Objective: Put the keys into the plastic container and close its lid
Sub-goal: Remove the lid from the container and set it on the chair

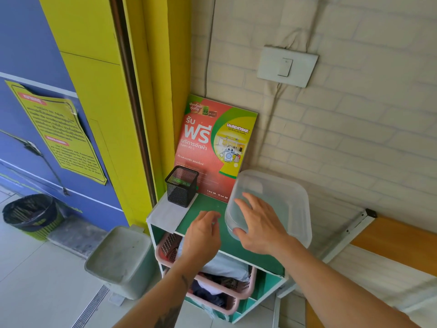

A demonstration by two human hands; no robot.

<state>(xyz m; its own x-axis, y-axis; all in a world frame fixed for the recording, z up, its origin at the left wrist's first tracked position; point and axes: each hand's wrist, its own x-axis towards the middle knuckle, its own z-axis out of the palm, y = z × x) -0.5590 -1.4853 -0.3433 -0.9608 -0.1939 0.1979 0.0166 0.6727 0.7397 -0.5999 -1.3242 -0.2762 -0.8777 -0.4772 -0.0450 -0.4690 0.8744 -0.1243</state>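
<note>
A clear plastic container stands on the right of the green shelf top; I cannot tell whether its lid is on. My right hand lies over the container's near-left part with fingers spread and the thumb at the near rim. My left hand hovers low over the green top just left of the container, its fingers curled together and blurred. No keys are plainly visible; anything in or under the left hand is hidden.
A black mesh pen cup stands at the shelf's back left, with a red and green poster leaning on the wall behind. Pink baskets fill the shelves below. A grey bin sits left of the unit.
</note>
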